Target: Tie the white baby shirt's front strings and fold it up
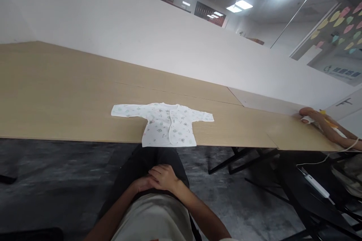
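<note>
A small white baby shirt (160,126) with a scattered print lies spread flat on the light wooden table, its neckline away from me and its sleeves out to both sides. Its bottom hem reaches the table's near edge. In my lap, below that edge, my right hand (164,177) rests across my left hand (143,183), its fingers laid flat over it. The right hand covers most of the left hand's fingers. Both hands are apart from the shirt, and I see nothing held in them.
The long wooden table (70,94) runs against a white partition (169,49) with glass above. At the far right, another person's arm (325,126) rests on the tabletop near white and yellow material. A white power strip (316,186) with a cable lies below, among black legs.
</note>
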A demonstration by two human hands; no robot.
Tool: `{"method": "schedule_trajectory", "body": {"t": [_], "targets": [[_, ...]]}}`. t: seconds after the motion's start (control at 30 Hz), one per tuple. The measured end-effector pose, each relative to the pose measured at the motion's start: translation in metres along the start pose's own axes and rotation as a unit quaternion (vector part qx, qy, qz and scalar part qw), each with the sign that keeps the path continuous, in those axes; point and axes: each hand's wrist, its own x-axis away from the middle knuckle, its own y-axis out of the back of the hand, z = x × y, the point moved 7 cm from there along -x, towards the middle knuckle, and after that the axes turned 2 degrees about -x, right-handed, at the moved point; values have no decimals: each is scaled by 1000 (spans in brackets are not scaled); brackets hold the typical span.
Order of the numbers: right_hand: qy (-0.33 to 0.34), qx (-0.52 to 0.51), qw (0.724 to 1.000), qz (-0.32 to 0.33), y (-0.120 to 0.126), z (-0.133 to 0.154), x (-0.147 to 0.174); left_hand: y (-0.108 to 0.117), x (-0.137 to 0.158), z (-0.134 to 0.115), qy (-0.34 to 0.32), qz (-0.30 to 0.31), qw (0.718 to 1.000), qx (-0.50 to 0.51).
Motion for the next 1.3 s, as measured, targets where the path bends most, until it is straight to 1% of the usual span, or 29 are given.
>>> {"method": "schedule_trajectory", "body": {"t": [0.07,0.1,0.13,0.2,0.27,0.3,0.37,0.4,0.43,0.47,0.5,0.53,0.57,0.6,0.63,0.67,0.7,0.77,0.8,0.87,0.97,1.03,1.07,1.1,1.17,1.23,1.3], "targets": [[67,10,997,-36,43,11,-9,-9,2,-1,21,16,999,-39],[83,20,995,-58,67,13,-17,-14,4,-4,27,22,997,-67],[71,30,994,-83,93,10,-28,-21,6,-7,33,30,994,-97],[2,47,988,-148,145,-8,-57,-37,13,-20,35,35,986,-157],[-92,59,979,-171,185,-37,-88,-57,23,-41,39,50,969,-237],[-142,67,972,-172,199,-54,-102,-71,29,-55,35,75,958,-276],[-230,85,958,-145,215,-90,-123,-101,44,-99,-14,136,934,-330],[-255,86,955,-122,216,-105,-130,-113,50,-127,-46,153,925,-344],[-267,83,956,-88,212,-119,-136,-121,53,-159,-85,144,921,-351],[-281,78,955,-57,207,-132,-138,-122,55,-194,-138,103,912,-372],[-295,73,952,-28,199,-142,-140,-118,54,-232,-201,32,890,-408],[-307,68,949,-5,191,-151,-140,-109,53,-267,-257,-59,857,-443],[-318,66,946,10,183,-159,-139,-96,51,-297,-287,-153,816,-477],[-325,66,943,18,176,-164,-139,-83,47,-319,-295,-231,770,-516],[-329,68,942,21,171,-168,-140,-70,41,-334,-285,-298,718,-561],[-329,70,941,19,167,-171,-142,-55,33,-343,-258,-353,668,-602],[-328,72,942,16,165,-173,-144,-41,25,-347,-220,-385,633,-635],[-326,71,943,10,162,-176,-149,-17,7,-344,-155,-392,594,-685],[-326,68,943,6,162,-177,-152,-8,1,-341,-140,-389,581,-701],[-330,65,942,-8,165,-179,-158,7,-6,-340,-130,-377,570,-718],[-328,69,940,-62,172,-179,-167,20,-12,-350,-134,-366,576,-719],[-328,73,936,-102,175,-177,-175,19,-20,-364,-157,-371,579,-709],[-330,74,934,-114,174,-176,-179,14,-25,-372,-172,-375,579,-704],[-335,75,931,-121,173,-176,-182,9,-32,-379,-189,-378,585,-692],[-352,73,924,-131,169,-176,-186,-4,-50,-388,-205,-380,611,-664],[-372,61,914,-148,167,-179,-186,-10,-65,-391,-216,-390,681,-581],[-389,35,905,-168,165,-183,-183,-15,-77,-387,-219,-399,701,-548]]}}
